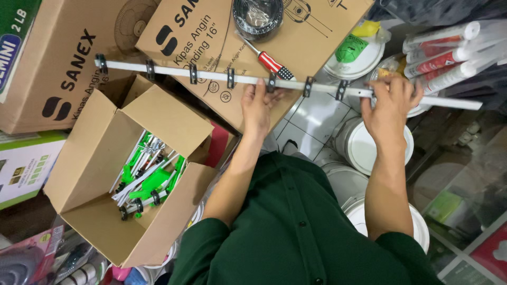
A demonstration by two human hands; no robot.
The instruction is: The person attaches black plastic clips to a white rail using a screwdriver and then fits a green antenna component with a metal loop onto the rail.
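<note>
Head view — both hands grip a white clip-studded rail lying crosswise: left hand mid-length, right hand apparently closed near its right end.

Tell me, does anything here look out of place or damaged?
Nothing looks damaged. A screwdriver lies loose on a tilted cardboard box, and both hands, left and right, hold the white rail level.
</note>
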